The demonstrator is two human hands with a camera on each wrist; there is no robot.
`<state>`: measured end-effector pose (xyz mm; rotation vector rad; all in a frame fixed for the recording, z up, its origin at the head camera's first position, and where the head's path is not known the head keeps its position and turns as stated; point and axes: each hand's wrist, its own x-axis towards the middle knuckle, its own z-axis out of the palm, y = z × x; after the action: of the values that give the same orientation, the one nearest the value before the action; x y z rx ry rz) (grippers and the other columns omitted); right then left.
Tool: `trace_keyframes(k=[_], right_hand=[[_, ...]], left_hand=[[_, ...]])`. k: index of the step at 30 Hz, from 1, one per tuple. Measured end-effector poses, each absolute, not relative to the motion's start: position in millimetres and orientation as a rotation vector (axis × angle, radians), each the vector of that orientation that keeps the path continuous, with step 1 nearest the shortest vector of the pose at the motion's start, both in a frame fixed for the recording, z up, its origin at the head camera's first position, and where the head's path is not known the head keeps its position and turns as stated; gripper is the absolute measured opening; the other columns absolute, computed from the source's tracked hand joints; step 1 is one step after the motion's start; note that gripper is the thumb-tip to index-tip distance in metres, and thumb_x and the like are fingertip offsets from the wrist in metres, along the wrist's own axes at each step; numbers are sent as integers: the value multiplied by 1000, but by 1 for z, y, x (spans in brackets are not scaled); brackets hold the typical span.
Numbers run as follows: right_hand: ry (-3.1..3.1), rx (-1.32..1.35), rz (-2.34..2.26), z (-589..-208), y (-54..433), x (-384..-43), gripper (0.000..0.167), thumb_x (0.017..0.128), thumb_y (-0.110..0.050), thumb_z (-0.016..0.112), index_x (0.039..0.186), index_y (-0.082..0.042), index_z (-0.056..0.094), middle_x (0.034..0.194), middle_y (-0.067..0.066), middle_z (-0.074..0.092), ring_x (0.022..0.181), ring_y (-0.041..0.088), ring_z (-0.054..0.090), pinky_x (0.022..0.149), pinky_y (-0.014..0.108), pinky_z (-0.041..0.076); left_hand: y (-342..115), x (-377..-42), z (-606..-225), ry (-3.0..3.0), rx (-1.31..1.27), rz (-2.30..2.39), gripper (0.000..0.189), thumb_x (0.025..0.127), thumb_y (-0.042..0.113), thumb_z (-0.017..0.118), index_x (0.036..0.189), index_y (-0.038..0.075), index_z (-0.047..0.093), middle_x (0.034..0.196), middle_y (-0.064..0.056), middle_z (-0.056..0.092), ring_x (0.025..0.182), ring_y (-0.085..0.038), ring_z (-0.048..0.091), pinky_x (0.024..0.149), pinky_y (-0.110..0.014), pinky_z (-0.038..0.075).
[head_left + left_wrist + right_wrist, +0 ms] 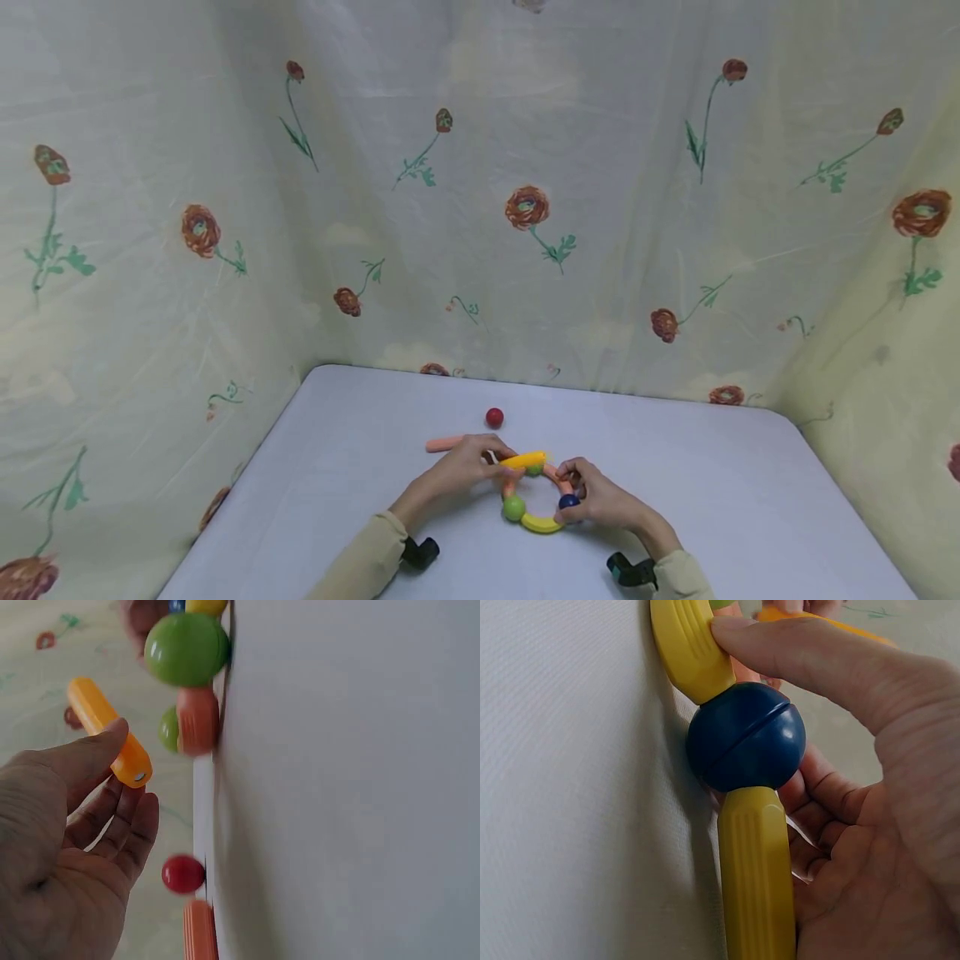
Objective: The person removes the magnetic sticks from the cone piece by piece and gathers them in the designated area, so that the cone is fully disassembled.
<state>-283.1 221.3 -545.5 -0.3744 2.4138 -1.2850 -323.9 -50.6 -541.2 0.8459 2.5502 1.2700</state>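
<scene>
An orange magnetic building rod [91, 701], straight-looking with a metal dot at its end, is pinched between the thumb and fingers of my left hand [468, 460], held over the far left part of a ring. Curved rods and balls form that ring: a yellow curved rod [542, 524], green balls such as the near one [513, 508], a blue ball [746, 739] and salmon pieces [557, 475]. My right hand [603, 500] grips the ring's right side around the blue ball, thumb against the yellow curved rod. Another yellow rod [756, 877] joins the blue ball, hidden under this hand in the head view.
A red ball [494, 417] lies beyond the left hand on the white table [360, 475]. Close to it is a loose salmon rod [444, 443], partly covered by that hand. Flower-printed curtains [480, 250] enclose the table's back and sides.
</scene>
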Motion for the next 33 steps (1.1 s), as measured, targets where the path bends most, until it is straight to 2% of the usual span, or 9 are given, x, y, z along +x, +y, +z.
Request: trace_keyframes(k=[9, 12, 17, 23, 28, 33], right_hand=[[2392, -369, -1303, -546, 221, -283, 69, 74, -18, 83, 125, -1, 39, 114, 14, 44, 94, 23, 44, 73, 27, 44], [2397, -366, -1294, -546, 221, -283, 69, 74, -19, 83, 125, -2, 39, 114, 14, 43, 95, 24, 44, 74, 28, 43], [2396, -368, -1286, -544, 221, -282, 70, 74, -20, 83, 125, -2, 39, 114, 14, 43, 95, 24, 44, 74, 28, 43], [2379, -384, -1306, -546, 221, -282, 70, 74, -19, 83, 125, -1, 39, 113, 15, 45, 94, 23, 45, 73, 25, 45], [2389, -392, -1301, -547, 222, -284, 68, 74, -21, 83, 124, -3, 40, 112, 14, 44, 95, 23, 44, 73, 26, 44], [2405, -417, -1270, -546, 224, -284, 64, 77, -21, 79, 125, -4, 40, 114, 14, 45, 94, 23, 44, 72, 28, 44]], left_hand=[[-109, -326, -545, 2687, 685, 1175, 23, 85, 19, 75, 107, 16, 75, 92, 7, 64, 79, -11, 54, 70, -22, 48], [-120, -326, -546, 2671, 585, 1144, 22, 85, 17, 75, 106, 15, 76, 91, 6, 62, 82, -14, 53, 72, -26, 47], [-130, -327, -549, 2698, 575, 1058, 18, 84, 15, 74, 102, 12, 76, 92, 6, 61, 86, -14, 53, 79, -30, 48], [-132, -328, -550, 2719, 571, 993, 17, 84, 15, 74, 101, 10, 76, 90, 4, 61, 84, -14, 53, 78, -30, 49], [-124, -324, -546, 2756, 537, 1079, 31, 84, 26, 76, 111, 11, 72, 100, 1, 62, 93, -15, 56, 86, -34, 51], [-88, -304, -543, 2711, 529, 1289, 55, 86, 34, 72, 133, 12, 56, 120, -5, 61, 111, -22, 56, 94, -41, 49]])
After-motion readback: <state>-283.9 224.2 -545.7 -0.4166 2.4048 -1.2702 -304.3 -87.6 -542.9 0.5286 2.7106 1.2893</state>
